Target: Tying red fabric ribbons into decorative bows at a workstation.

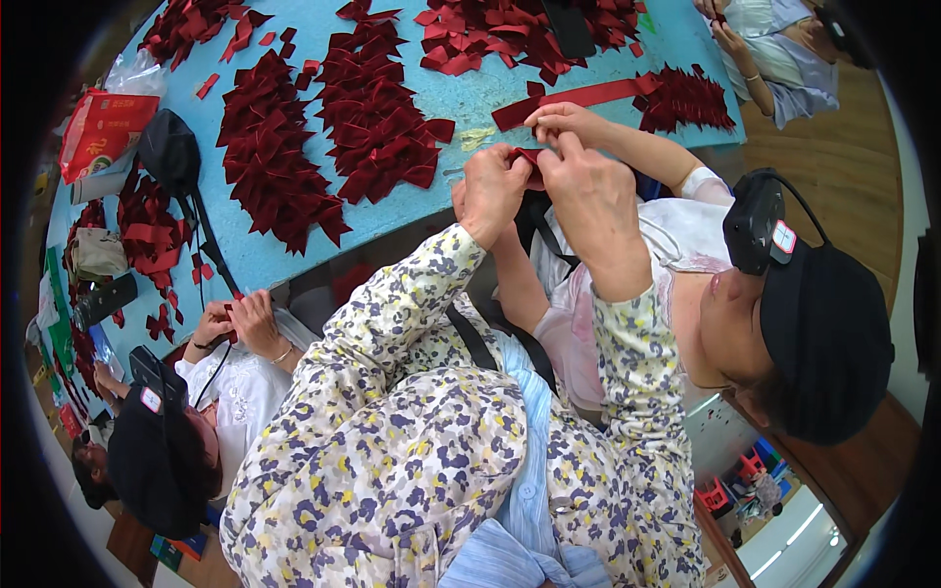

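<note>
A small dark red ribbon piece [530,163] is pinched between my two hands, held up near the table's front edge. My left hand [492,190] has its thumb and finger closed on the piece's left side. From the right, my right hand [594,204] grips the same piece, fingers bent and pressed together. Most of the ribbon is hidden behind my fingers. Beyond my hands, a long row of dark red velvet bows [377,108] lies on the blue table [470,98]. Another heaped row of bows [274,152] sits to its left.
A co-worker on the right leans close, one hand [569,122] just behind mine, near a flat red ribbon strip [588,95]. Loose red pieces [480,34] and a dark phone [569,27] lie at the back. Farther left are a black cap [170,152], a red bag [106,132] and another worker.
</note>
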A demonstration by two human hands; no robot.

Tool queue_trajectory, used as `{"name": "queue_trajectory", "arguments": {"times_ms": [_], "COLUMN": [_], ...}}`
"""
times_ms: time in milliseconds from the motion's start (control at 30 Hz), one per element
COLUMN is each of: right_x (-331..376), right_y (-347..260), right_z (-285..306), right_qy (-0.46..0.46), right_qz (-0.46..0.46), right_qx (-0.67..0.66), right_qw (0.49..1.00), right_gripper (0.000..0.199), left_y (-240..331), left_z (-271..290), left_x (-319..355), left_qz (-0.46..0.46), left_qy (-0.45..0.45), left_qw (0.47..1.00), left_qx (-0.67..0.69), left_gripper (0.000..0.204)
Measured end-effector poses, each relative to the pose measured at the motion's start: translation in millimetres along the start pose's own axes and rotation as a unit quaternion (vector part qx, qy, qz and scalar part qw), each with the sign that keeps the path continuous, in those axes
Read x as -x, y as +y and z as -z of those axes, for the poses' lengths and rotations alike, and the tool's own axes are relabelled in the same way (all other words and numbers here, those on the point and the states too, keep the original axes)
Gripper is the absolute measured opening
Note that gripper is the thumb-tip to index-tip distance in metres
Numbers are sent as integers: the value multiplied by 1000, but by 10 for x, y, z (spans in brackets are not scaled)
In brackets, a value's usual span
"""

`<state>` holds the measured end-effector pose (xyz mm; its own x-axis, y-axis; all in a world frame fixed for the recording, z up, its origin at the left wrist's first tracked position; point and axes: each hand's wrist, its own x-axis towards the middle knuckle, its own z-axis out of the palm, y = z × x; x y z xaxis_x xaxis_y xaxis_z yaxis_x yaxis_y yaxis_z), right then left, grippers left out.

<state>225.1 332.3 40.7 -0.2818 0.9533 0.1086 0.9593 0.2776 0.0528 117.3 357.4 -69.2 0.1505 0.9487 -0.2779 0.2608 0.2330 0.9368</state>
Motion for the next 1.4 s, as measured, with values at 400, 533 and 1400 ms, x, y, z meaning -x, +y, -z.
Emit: {"name": "queue_trajectory", "arguments": {"times_ms": [400, 533, 1400], "right_x": [401, 506, 554], "right_y": [-376, -246, 786], "right_z": [-159, -310, -1038], "right_qy": [-18, -15, 85], "right_qz": [-87, -107, -197], "right_qx": [-5, -35, -712], "right_qw": [996, 994, 668], "right_gripper": [13, 12, 30], "left_y": [257, 309, 972], "left_z": [136, 81, -255], "left_x": [-2, -52, 31], "left_qz": [131, 135, 110], "left_qy": [-19, -46, -190], "left_qw": [933, 921, 915], "left_qx": [333, 362, 337], "left_gripper": [18, 18, 23]}}
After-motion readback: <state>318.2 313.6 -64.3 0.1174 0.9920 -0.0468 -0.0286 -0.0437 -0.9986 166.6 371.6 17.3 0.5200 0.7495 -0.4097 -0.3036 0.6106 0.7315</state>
